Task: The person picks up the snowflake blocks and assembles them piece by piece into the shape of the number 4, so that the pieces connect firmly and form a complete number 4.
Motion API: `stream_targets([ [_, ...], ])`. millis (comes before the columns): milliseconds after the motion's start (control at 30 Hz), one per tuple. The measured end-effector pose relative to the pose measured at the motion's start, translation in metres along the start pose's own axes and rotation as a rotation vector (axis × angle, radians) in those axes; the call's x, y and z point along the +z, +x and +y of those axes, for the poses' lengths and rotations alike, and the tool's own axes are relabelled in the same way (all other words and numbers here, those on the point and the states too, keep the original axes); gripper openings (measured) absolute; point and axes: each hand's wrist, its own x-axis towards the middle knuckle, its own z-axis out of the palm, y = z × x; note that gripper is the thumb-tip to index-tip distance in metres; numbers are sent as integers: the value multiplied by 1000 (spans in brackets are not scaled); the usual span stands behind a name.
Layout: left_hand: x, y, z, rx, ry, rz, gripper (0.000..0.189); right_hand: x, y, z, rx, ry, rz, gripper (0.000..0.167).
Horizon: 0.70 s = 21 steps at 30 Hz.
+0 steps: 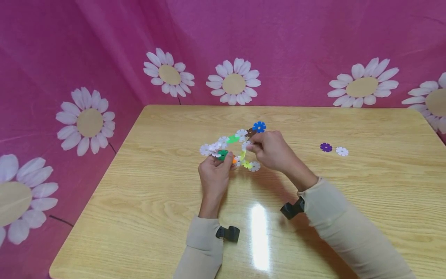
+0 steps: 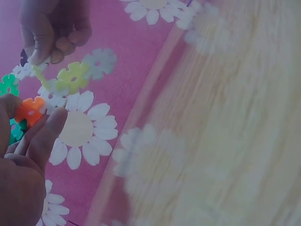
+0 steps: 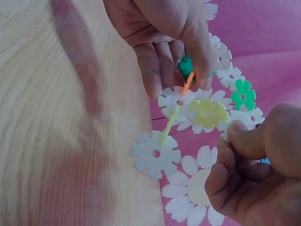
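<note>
A bent chain of notched, flower-shaped plastic discs is held up above the table between both hands. My left hand (image 1: 214, 176) pinches the chain at the orange disc (image 2: 30, 112), with a dark green disc (image 1: 222, 155) beside it. From there it runs through a white disc to a yellow disc (image 3: 208, 113) and a white end disc (image 3: 156, 154). My right hand (image 1: 273, 151) pinches a white disc (image 3: 226, 129) between thumb and fingers, next to the yellow one. Along the far side are a bright green disc (image 1: 233, 139), a brown disc (image 1: 250, 132) and a blue disc (image 1: 259, 127).
To the right, a loose purple disc (image 1: 326, 147) and a loose white disc (image 1: 342, 151) lie on the wooden table (image 1: 139, 186). A pink cloth (image 1: 285, 46) with large daisies hangs behind and to the left. Black wrist straps sit at both cuffs.
</note>
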Motion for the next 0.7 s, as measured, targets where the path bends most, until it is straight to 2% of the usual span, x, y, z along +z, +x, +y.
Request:
stream_targets([
  [300,-1,-1,-1,-20,36,0,14,4,1,1,18,-11,-21,39],
  [700,-1,-2,2,-96,90,-7,16,8,0,6,42,15,-58,40],
])
